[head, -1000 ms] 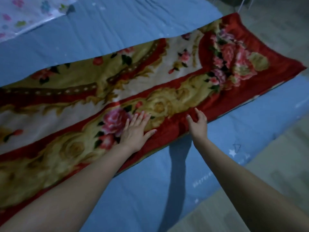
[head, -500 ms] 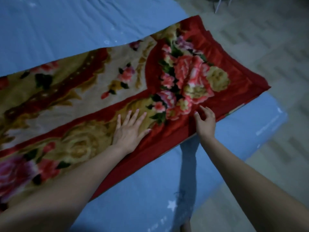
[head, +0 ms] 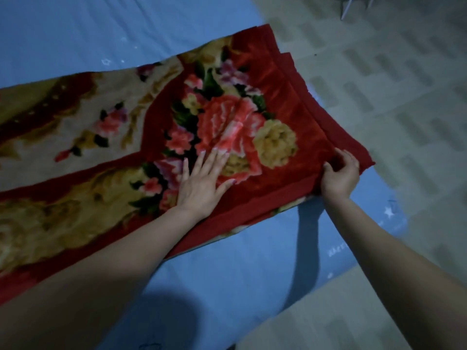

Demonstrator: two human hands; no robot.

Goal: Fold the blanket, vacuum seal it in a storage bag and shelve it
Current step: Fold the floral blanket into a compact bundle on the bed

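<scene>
Risk noted: my left hand (head: 202, 184) lies flat on the blanket (head: 227, 127); right hand (head: 340, 174) pinches its corner, where stacked layers may slip apart.

The blanket (head: 252, 127) covers a long strip of the bed (head: 222, 269). Bare blue sheet lies open on both of its long sides. The floor (head: 404, 102) past its corner end is open; chair legs (head: 346, 7) stand far off.

On a blue bed sheet (head: 227, 269) lies a folded red floral blanket (head: 252, 122), the left hand (head: 202, 183) pressed flat on it while the right hand (head: 340, 176) grips its near corner beside the tiled floor (head: 391, 97).
</scene>
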